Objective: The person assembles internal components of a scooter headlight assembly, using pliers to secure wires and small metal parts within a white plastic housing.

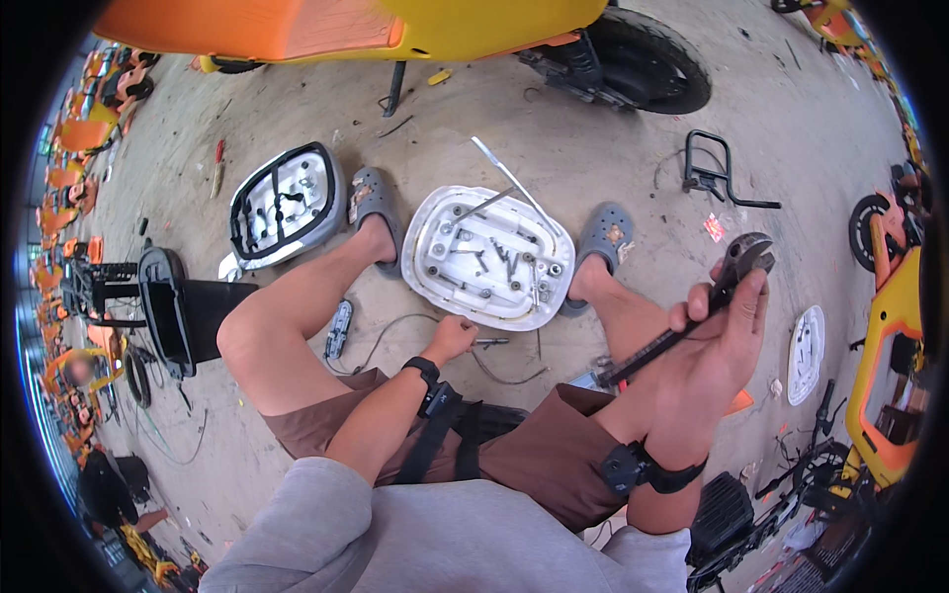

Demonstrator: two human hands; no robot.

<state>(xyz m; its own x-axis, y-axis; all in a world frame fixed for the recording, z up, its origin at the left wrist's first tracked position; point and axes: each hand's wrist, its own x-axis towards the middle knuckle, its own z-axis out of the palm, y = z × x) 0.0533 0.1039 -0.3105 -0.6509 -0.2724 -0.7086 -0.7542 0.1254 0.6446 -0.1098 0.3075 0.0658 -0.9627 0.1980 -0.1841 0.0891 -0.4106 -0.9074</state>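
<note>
Concrete floor [554, 148], dusty and scuffed, littered with scooter parts; person seated low, knees apart, grey clogs on both feet. Orange-and-yellow scooter [415, 25] stands across the top of the view, its rear wheel [657, 64] to the right.

Right hand [717, 341] raised palm-up at the right, grip closed around the dark handles of a pair of pliers [707, 301]; the plier head points up and away, well above the floor, its jaws slightly parted and holding nothing that can be seen. Black wrist strap on that forearm.

Left hand [452, 336] down low between the knees, just in front of the white tray. Fingers curled at the end of a small screwdriver-like tool [491, 342] lying on the floor; whether the grip is closed on it or only touching cannot be told. Thin grey wire [395, 331] loops on the floor beside this hand.

White oval plastic cover [489, 257] lies inside-up between the feet, serving as a tray: loose screws and bolts [504, 259] scattered in it, a thin metal strip [509, 178] leaning over its far rim.

Second oval cover with black frame [287, 203] lies left of the left foot. Black wire bracket [714, 170] on the floor at upper right. Small white cover [807, 351] right of the right hand, near a yellow scooter body [890, 366]
</note>
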